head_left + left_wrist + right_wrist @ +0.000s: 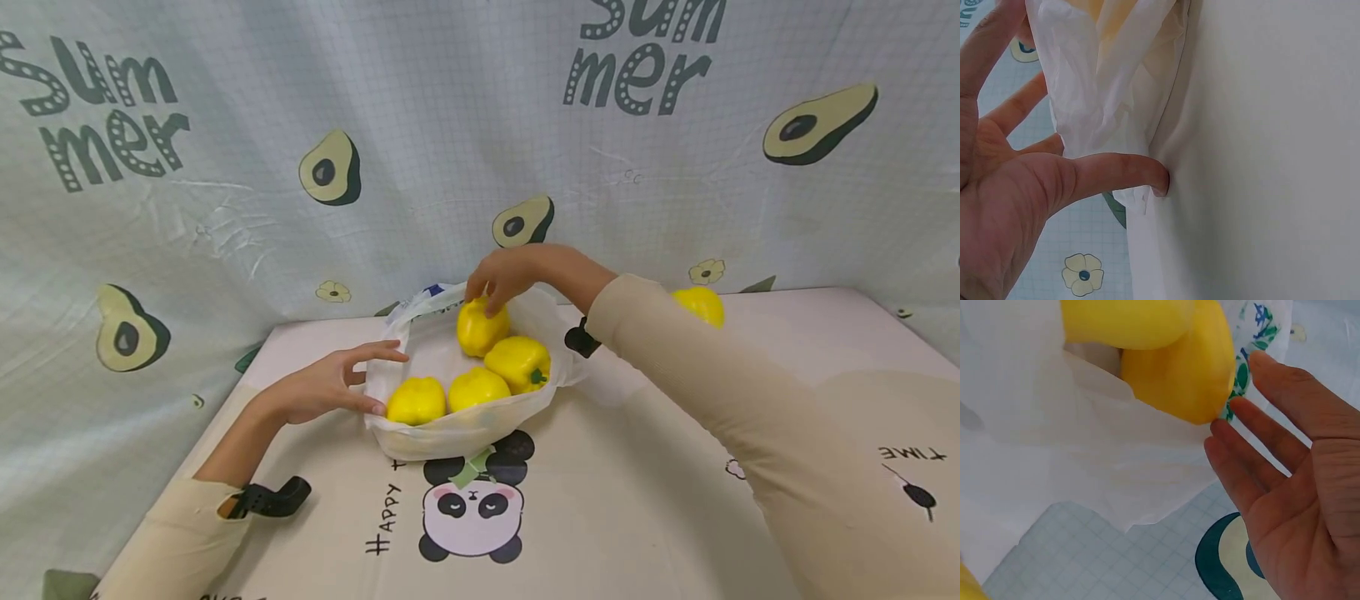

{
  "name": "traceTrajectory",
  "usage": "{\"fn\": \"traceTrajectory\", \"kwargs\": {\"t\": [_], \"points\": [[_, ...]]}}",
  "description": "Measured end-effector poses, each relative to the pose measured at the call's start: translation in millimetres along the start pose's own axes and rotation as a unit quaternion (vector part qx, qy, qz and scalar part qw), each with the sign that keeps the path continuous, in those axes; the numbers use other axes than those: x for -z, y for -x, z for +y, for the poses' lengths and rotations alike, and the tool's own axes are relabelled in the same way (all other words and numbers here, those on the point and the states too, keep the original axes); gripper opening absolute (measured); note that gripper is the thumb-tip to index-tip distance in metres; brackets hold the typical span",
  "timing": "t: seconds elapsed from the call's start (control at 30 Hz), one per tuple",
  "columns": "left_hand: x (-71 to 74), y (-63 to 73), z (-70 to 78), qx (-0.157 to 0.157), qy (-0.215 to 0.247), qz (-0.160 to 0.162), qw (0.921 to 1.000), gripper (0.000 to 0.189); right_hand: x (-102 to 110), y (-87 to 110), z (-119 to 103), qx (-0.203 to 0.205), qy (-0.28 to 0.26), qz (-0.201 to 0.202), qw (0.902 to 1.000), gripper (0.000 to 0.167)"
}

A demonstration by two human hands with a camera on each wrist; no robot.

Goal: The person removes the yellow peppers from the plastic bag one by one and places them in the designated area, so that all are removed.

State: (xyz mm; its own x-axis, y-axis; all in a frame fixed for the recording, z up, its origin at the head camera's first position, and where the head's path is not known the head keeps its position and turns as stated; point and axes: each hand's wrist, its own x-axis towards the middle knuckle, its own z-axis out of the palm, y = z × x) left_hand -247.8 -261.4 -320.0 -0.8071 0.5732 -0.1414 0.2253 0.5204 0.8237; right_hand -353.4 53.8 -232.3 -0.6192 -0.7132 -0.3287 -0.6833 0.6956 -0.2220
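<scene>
A white plastic bag [457, 433] lies with its mouth wide on the table, several yellow bell peppers inside. At the bag's left rim, my left hand [318, 387] has its fingers spread; the thumb touches the rim near the leftmost pepper [417, 401]. In the left wrist view that thumb [1116, 172] extends across the bag's white side [1085, 75]. My right hand [506, 273] is over the rearmost pepper [482, 327]. The right wrist view shows its loosely extended fingers [1241, 469] at the end of that pepper [1179, 375], not wrapped around it.
Another yellow bell pepper [701, 305] lies toward the table's back right, partly hidden by my right sleeve. A curtain with avocado prints [420, 125] hangs behind the table's back edge. The tablecloth [600, 500] carries a printed panda [472, 512] in front of the bag.
</scene>
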Motion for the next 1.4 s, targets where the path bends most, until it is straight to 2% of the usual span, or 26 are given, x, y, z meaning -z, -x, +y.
{"fn": "traceTrajectory", "kwargs": {"t": [0.27, 0.37, 0.57, 0.83, 1.17, 1.4], "points": [[-1.1, 0.4, 0.8, 0.005, 0.004, -0.002, 1.0, 0.077, 5, -6.3, 7, 0.003, -0.04, -0.031, 0.9987, 0.054], [-0.7, 0.5, 2.4, 0.008, -0.003, -0.003, 1.0, 0.077, 6, -8.1, 10, -0.007, -0.04, -0.042, 0.9983, 0.062], [-0.6, 0.2, 2.5, 0.019, 0.001, -0.005, 0.9998, 0.077, -3, -16.1, 14, -0.019, -0.007, -0.049, 0.9986, 0.073], [-0.6, -0.8, 2.3, 0.017, -0.012, -0.006, 0.9998, 0.077, -13, -27.9, 20, 0.009, 0.027, -0.038, 0.9989, 0.073], [0.3, -3.3, 4.9, 0.017, -0.015, -0.005, 0.9997, 0.077, -2, -17.3, 22, 0.032, -0.008, -0.012, 0.9994, 0.075], [-0.5, -3.2, 3.7, 0.019, -0.021, -0.007, 0.9996, 0.077, -1, -3.3, 19, 0.076, -0.058, 0.006, 0.9954, 0.076]]}}
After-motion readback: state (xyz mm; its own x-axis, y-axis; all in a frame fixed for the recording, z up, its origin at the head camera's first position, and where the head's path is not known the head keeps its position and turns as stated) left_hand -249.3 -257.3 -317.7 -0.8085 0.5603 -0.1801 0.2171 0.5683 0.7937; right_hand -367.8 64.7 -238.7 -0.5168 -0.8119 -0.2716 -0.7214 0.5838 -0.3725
